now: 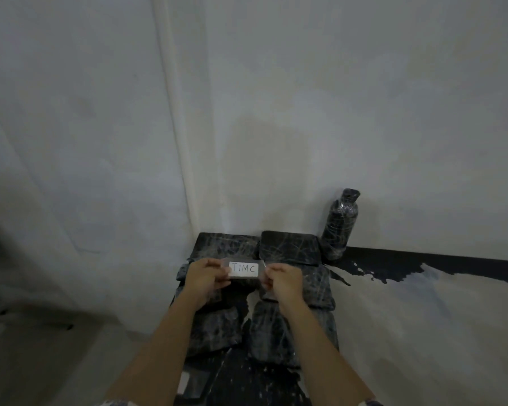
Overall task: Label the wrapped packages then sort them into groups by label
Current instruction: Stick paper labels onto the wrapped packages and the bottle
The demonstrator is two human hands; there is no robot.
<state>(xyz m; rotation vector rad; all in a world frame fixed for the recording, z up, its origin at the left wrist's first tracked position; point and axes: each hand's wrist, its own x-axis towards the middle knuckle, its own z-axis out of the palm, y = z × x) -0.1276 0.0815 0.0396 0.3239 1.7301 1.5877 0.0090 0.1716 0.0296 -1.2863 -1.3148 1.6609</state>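
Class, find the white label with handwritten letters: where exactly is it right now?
In the head view, the white label sits low at centre, held between the left hand and right hand, above the dark wrapped packages.

Pale, stained plaster walls (305,98) met at a far corner, where a white conduit (176,127) ran down. A black painted band (423,265) edged the right wall's base. Light was dim; grey floor (41,361) lay near left.
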